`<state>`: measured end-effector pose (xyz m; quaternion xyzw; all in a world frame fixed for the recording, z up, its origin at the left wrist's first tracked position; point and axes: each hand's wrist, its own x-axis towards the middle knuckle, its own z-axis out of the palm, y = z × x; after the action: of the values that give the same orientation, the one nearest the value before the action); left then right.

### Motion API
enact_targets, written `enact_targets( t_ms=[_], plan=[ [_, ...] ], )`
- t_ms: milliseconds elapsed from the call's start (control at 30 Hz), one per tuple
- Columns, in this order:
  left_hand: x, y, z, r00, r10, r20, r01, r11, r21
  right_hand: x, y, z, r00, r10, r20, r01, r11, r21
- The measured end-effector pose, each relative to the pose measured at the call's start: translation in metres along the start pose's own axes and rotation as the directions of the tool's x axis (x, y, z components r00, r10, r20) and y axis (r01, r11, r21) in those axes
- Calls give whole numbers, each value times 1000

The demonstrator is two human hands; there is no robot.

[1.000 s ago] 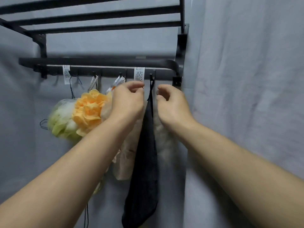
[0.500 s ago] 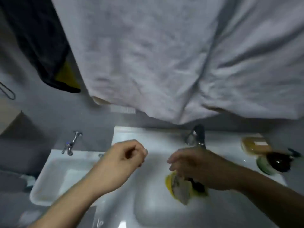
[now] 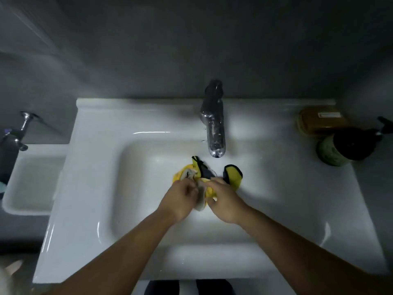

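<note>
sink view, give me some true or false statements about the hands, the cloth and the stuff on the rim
1. The left hand and the right hand both grip the yellow, grey and black cloth over the basin of the sink. True.
2. Water streams from the faucet. False: no stream shows under its spout.
3. The amber soap box sits at the sink's left edge. False: it sits at the back right corner.
4. A dark pump bottle stands just in front of the soap box. True.
</note>
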<state>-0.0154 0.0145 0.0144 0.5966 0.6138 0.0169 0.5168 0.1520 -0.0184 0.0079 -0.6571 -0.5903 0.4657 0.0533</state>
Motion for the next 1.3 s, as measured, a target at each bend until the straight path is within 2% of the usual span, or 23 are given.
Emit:
enact_targets(
  t_ms=[100, 200, 333, 433, 533, 600, 667, 700, 767, 833, 900, 967, 1100, 1167, 1300],
  plan=[
    [7, -8, 12, 997, -43, -66, 45, 999, 26, 9, 6, 14, 995, -98, -5, 98, 995, -21],
    [9, -12, 13, 993, -79, -85, 76, 996, -44, 18, 8, 31, 986, -165, -24, 161, 980, -113],
    [13, -20, 15, 990, -91, -105, 62, 967, -247, 35, 9, 52, 990, -119, -75, 86, 933, -350],
    [18, -28, 17, 981, -132, -144, 70, 925, -373, 47, 9, 65, 942, -228, -244, 89, 875, -475],
    [23, -37, 17, 964, -163, -211, 67, 915, -399, 45, 13, 66, 902, -290, -320, 192, 933, -304],
    [23, -42, 17, 957, -198, -211, 98, 909, -405, 33, 13, 62, 894, -280, -349, 264, 960, -92],
    [18, -39, 14, 948, -254, -193, 136, 868, -477, 16, 6, 56, 905, -193, -379, 281, 941, 191],
    [15, -36, 11, 950, -260, -174, 132, 837, -530, 6, -1, 52, 926, -116, -359, 250, 902, 352],
    [5, -25, 7, 965, -237, -109, 119, 771, -625, -10, -13, 44, 961, 2, -276, 181, 752, 634],
    [-6, -11, 2, 983, -178, -37, 99, 693, -714, -20, -20, 35, 960, 61, -272, 176, 622, 763],
    [-15, 1, -1, 995, -99, -4, 61, 640, -766, -23, -29, 27, 953, 116, -281, 164, 581, 797],
    [-18, 9, 1, 997, -66, -30, 18, 630, -777, -21, -36, 24, 936, 116, -331, 190, 625, 757],
    [-16, 15, 10, 964, -97, -246, -111, 698, -707, -13, -44, 25, 850, 26, -526, 317, 773, 550],
    [-13, 15, 13, 946, -106, -307, -152, 693, -705, -12, -40, 36, 818, -52, -573, 361, 822, 440],
    [-18, 17, 17, 930, -72, -360, -202, 719, -665, -23, -36, 58, 865, -124, -487, 369, 814, 449]
  ],
)
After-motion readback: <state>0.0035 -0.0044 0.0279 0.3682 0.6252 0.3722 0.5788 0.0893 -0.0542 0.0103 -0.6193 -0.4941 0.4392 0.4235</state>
